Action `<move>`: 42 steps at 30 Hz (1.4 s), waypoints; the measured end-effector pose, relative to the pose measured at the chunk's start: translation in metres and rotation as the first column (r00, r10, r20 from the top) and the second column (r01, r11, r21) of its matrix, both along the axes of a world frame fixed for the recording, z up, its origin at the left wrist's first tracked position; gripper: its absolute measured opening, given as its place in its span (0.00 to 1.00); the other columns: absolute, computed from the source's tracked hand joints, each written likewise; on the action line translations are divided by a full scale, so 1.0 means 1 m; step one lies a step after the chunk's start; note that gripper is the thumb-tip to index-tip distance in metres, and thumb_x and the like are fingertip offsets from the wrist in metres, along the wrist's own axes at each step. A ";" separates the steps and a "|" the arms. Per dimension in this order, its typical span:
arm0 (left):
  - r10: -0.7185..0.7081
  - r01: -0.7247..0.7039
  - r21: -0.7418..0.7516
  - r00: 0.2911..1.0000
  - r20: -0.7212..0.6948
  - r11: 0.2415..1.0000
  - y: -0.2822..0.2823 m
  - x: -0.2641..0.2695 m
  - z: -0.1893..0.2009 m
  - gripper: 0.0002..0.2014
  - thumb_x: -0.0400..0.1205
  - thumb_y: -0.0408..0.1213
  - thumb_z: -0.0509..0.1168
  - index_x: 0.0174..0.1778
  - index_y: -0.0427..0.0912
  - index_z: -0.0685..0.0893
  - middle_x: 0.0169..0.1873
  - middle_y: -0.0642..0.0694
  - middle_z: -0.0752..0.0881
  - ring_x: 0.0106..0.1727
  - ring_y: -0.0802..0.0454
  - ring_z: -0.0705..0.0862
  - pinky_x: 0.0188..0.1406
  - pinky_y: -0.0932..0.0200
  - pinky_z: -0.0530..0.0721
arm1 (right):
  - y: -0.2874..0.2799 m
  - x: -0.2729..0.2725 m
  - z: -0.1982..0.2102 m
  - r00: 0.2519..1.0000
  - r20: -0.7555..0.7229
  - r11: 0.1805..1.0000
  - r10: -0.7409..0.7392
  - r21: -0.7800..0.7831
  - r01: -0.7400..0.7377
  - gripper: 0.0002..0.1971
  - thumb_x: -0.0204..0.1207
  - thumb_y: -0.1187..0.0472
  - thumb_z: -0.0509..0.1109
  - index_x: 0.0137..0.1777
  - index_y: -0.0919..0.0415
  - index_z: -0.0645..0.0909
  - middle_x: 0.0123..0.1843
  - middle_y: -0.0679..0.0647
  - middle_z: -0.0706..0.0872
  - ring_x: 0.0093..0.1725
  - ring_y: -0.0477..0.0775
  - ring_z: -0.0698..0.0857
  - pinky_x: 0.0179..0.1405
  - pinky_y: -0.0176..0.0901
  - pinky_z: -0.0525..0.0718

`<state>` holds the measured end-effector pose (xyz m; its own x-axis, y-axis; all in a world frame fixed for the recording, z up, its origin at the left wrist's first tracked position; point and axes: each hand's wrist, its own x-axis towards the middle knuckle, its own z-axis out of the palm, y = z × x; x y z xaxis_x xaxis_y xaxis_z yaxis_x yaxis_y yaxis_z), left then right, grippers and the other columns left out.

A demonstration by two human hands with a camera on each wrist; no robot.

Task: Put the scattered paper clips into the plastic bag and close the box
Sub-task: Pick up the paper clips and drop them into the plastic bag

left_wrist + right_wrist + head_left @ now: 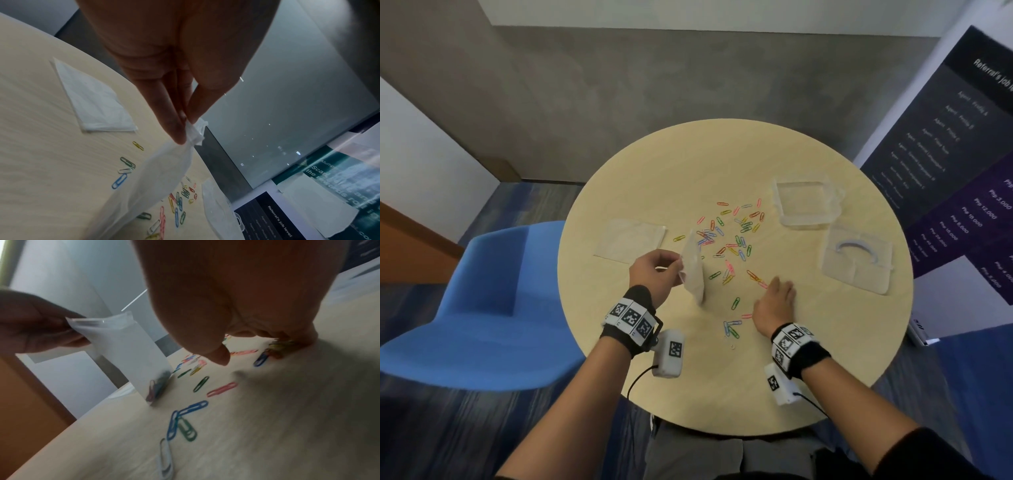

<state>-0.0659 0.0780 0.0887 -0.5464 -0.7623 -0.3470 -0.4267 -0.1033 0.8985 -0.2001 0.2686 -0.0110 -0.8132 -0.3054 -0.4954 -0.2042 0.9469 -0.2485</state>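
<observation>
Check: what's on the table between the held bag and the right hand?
Loose paper clips, green and pink, lie between the plastic bag and right hand; head view.

Beside the plastic bag (131,353), whose few clips at the bottom show only as dark blurred shapes, the right hand (236,296) covers the paper clips (281,345) under its fingertips, so their number and any grip cannot be told.

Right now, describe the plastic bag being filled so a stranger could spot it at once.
On the round wooden table, look left of the scattered paper clips. The plastic bag stands upright, pinched at its top by the left hand. Unlike the flat bag lying beside it, it is raised, with a few clips inside.
</observation>
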 end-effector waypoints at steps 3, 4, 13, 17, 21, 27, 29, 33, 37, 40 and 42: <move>0.008 -0.008 -0.007 1.000 0.003 1.000 -0.003 0.010 -0.001 0.02 0.80 0.29 0.71 0.45 0.37 0.89 0.42 0.41 0.91 0.40 0.42 0.92 0.43 0.53 0.93 | -0.027 0.009 -0.001 0.998 -0.053 0.999 0.041 -0.014 -0.041 0.39 0.81 0.64 0.60 0.85 0.64 0.39 0.85 0.69 0.40 0.85 0.69 0.42 0.85 0.57 0.47; 0.010 -0.010 -0.008 1.000 0.004 1.000 -0.004 0.012 -0.002 0.02 0.80 0.29 0.71 0.44 0.38 0.89 0.42 0.40 0.91 0.40 0.42 0.92 0.44 0.52 0.93 | -0.035 0.011 -0.003 0.997 -0.059 0.998 0.053 -0.024 -0.054 0.41 0.79 0.66 0.61 0.85 0.63 0.40 0.85 0.69 0.40 0.85 0.69 0.42 0.85 0.58 0.48; 0.022 -0.022 -0.012 1.000 0.001 1.000 -0.008 0.026 -0.008 0.04 0.79 0.29 0.71 0.42 0.42 0.89 0.40 0.41 0.91 0.37 0.43 0.92 0.47 0.45 0.93 | -0.018 0.004 -0.008 0.795 -0.184 0.809 0.577 0.263 -0.526 0.36 0.80 0.66 0.56 0.85 0.66 0.42 0.87 0.64 0.43 0.82 0.77 0.52 0.82 0.61 0.58; 0.026 -0.026 0.000 1.000 -0.009 1.000 -0.006 0.023 -0.008 0.03 0.80 0.30 0.71 0.43 0.41 0.89 0.39 0.43 0.91 0.35 0.45 0.91 0.48 0.45 0.93 | 0.005 0.012 -0.005 0.612 -0.233 0.652 0.756 0.363 -0.666 0.29 0.82 0.76 0.50 0.82 0.75 0.47 0.84 0.73 0.51 0.82 0.74 0.58 0.81 0.57 0.61; 0.017 -0.017 -0.001 1.000 -0.018 1.000 -0.003 0.020 -0.008 0.02 0.80 0.30 0.71 0.44 0.40 0.89 0.39 0.43 0.91 0.33 0.48 0.91 0.47 0.47 0.93 | 0.011 0.020 -0.005 0.445 -0.258 0.514 0.858 0.431 -0.741 0.21 0.80 0.79 0.53 0.73 0.78 0.67 0.72 0.74 0.73 0.71 0.68 0.75 0.71 0.53 0.76; 0.009 -0.009 -0.014 1.000 -0.012 1.000 0.003 0.016 -0.006 0.02 0.80 0.30 0.71 0.43 0.41 0.89 0.40 0.43 0.91 0.33 0.48 0.91 0.44 0.51 0.93 | -0.001 -0.006 0.024 0.517 -0.178 0.547 0.837 0.266 -0.794 0.09 0.80 0.63 0.68 0.55 0.67 0.82 0.56 0.61 0.83 0.55 0.60 0.83 0.56 0.50 0.83; 0.009 -0.009 -0.012 1.000 -0.006 1.000 0.004 0.015 -0.006 0.02 0.80 0.30 0.72 0.44 0.40 0.89 0.39 0.44 0.91 0.34 0.48 0.91 0.46 0.48 0.94 | -0.007 -0.012 0.031 0.532 -0.194 0.566 0.824 0.239 -0.789 0.07 0.79 0.65 0.68 0.54 0.68 0.83 0.54 0.61 0.83 0.53 0.61 0.84 0.54 0.50 0.82; -0.015 0.016 -0.038 1.000 0.020 0.999 0.010 0.011 -0.003 0.02 0.80 0.32 0.72 0.44 0.42 0.89 0.39 0.46 0.91 0.33 0.52 0.91 0.47 0.48 0.93 | -0.013 -0.040 0.036 0.808 -0.227 0.825 0.544 -0.028 -0.564 0.05 0.70 0.71 0.70 0.43 0.68 0.88 0.44 0.60 0.89 0.47 0.59 0.87 0.48 0.45 0.85; -0.045 0.047 -0.066 0.998 0.039 0.997 0.019 0.005 0.003 0.03 0.80 0.33 0.71 0.42 0.45 0.89 0.40 0.47 0.90 0.41 0.43 0.92 0.45 0.48 0.94 | -0.010 -0.065 0.041 1.000 0.012 0.853 0.007 -0.522 0.000 0.03 0.64 0.66 0.82 0.38 0.63 0.92 0.38 0.54 0.93 0.39 0.48 0.89 0.52 0.40 0.87; -0.060 0.063 -0.069 0.997 0.042 0.996 0.028 0.001 0.004 0.02 0.80 0.33 0.71 0.44 0.42 0.89 0.39 0.47 0.90 0.39 0.43 0.92 0.43 0.50 0.94 | -0.021 -0.056 0.076 0.912 0.411 0.559 0.000 -0.756 0.340 0.08 0.65 0.71 0.81 0.45 0.66 0.91 0.47 0.59 0.93 0.53 0.57 0.91 0.61 0.46 0.86; -0.060 0.062 -0.064 0.998 0.030 0.996 0.033 -0.002 0.003 0.02 0.80 0.32 0.72 0.45 0.40 0.89 0.38 0.46 0.90 0.35 0.47 0.91 0.42 0.51 0.94 | -0.031 -0.042 0.103 0.849 0.496 0.449 0.182 -0.810 0.377 0.09 0.67 0.73 0.79 0.47 0.69 0.89 0.51 0.64 0.91 0.56 0.58 0.89 0.62 0.47 0.86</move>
<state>-0.0682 0.1113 0.0919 -0.5832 -0.7494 -0.3136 -0.4556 -0.0178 0.8900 -0.2418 0.2377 0.0922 -0.6224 -0.7182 -0.3111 0.2753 0.1711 -0.9460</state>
